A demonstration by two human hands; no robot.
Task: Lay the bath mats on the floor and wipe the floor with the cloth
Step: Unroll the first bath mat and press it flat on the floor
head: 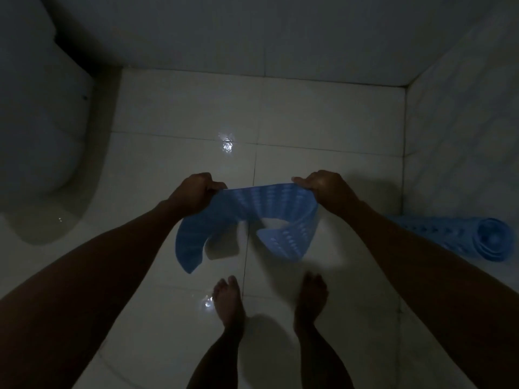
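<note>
A blue rubber bath mat [250, 203] hangs in the air above the white tiled floor [323, 122], its lower ends curling inward. My left hand [193, 190] grips its upper left corner and my right hand [325, 186] grips its upper right corner. A second blue bath mat [477, 237] lies rolled up on the floor at the right, against the wall. No cloth is in view.
A white toilet [42, 130] stands at the left. Tiled walls [463, 122] close the space at the back and right. My bare feet [229, 301] stand on the floor below the mat. Wet glints show on the tiles. The room is dim.
</note>
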